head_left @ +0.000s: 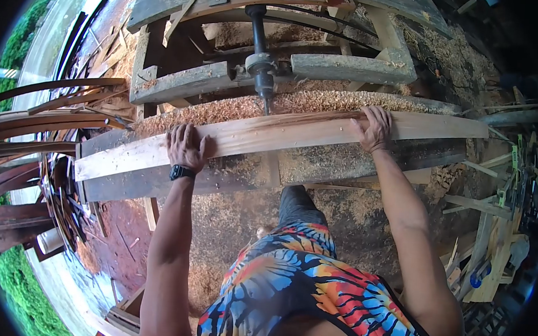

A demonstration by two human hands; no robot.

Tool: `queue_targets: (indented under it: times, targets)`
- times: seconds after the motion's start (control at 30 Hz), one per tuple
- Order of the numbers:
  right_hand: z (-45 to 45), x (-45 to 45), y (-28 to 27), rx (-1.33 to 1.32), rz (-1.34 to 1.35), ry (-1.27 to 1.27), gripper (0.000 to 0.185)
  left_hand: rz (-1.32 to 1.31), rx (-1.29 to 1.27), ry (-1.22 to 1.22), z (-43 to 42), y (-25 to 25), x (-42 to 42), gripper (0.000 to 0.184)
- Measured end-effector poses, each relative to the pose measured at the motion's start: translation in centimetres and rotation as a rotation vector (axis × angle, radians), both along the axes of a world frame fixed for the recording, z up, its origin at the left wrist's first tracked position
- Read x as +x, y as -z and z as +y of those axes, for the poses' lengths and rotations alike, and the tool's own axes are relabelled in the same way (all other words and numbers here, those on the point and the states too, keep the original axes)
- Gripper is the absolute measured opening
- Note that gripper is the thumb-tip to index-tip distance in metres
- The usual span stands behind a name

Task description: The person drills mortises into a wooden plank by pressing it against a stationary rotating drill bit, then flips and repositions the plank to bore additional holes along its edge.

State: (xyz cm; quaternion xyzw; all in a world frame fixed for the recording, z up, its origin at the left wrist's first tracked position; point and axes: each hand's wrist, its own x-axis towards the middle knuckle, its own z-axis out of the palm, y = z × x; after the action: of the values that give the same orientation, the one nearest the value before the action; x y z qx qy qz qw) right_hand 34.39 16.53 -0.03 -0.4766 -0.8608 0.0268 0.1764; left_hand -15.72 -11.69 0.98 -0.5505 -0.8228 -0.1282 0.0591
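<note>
A long pale wooden plank [283, 132] lies across a dark work table [231, 179] in front of me. My left hand [185, 147] grips it left of the middle, fingers over the far edge and thumb apart. Further right, my right hand [375, 129] holds the plank the same way, with its fingertips at the far edge. Between the hands, a metal spindle with a drill bit [266, 99] points toward the plank's far edge. Whether the bit touches the wood I cannot tell. A darker streak runs along the plank near my right hand.
A ridge of wood shavings [322, 100] lies along the table's far side. Behind it stands a timber machine frame [355, 68] carrying the spindle. Curved wooden strips [44, 123] stick out at the left, and scrap wood [486, 243] is piled at the right. Shavings cover the floor.
</note>
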Motion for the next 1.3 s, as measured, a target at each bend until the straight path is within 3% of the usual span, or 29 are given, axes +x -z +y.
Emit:
queue_targets:
  times: [0.97, 1.3]
  targets:
    - [2.3, -0.4, 1.7, 0.007, -0.020, 0.015, 0.067, -0.076, -0.065, -0.053, 1.8, -0.6, -0.5, 0.061]
    - [0.5, 0.0, 1.0, -0.008, -0.013, 0.000, 0.068, -0.031, 0.021, -0.025, -0.1, 0.7, 0.0, 0.062]
